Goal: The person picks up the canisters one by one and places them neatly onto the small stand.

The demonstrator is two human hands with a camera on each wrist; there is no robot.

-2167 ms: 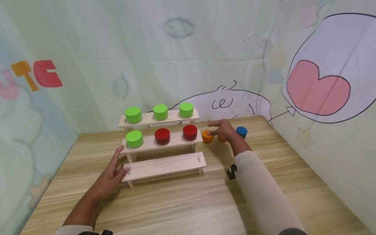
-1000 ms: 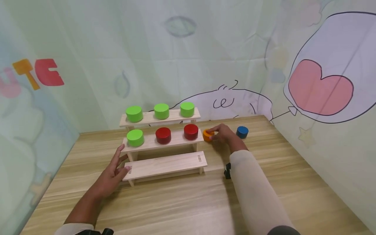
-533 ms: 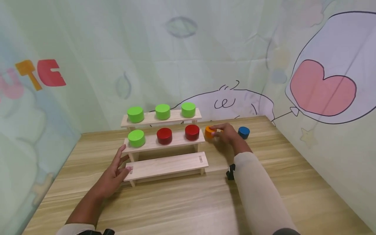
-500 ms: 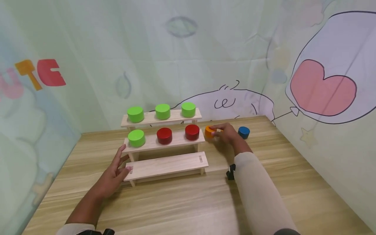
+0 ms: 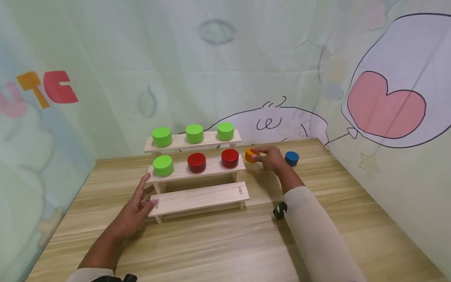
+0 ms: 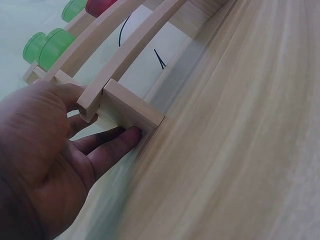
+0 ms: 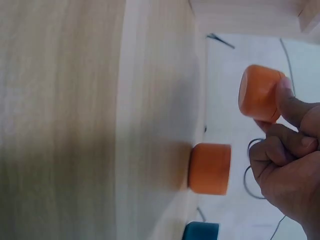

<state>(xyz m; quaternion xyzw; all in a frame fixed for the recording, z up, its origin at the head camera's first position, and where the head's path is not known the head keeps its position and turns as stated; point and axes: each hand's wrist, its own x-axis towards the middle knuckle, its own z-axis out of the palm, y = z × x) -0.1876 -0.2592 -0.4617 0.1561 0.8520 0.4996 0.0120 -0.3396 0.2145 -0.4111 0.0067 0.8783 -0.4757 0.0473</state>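
Observation:
My right hand (image 5: 273, 158) pinches an orange round block (image 5: 251, 155) between thumb and fingers, right of a three-tier wooden stand (image 5: 197, 200). In the right wrist view the held block hangs clear above the tabletop, tilted a little, and a second orange round block (image 7: 210, 169) stands on the table below it. My left hand (image 5: 132, 213) holds the stand's left end, thumb on top of the lowest shelf. In the left wrist view its other fingers lie against the end leg (image 6: 132, 105). Three green round blocks (image 5: 194, 133) sit on the top shelf.
On the middle shelf are one green block (image 5: 163, 165) and two red blocks (image 5: 196, 163). A blue round block (image 5: 291, 158) stands to the right, behind my right wrist. A printed cloth (image 5: 176, 58) hangs behind the wood-grain table (image 5: 211, 250).
My right hand has closed its thumb and fingers on the left orange block and raised it off the table. The left hand has stayed at the stand.

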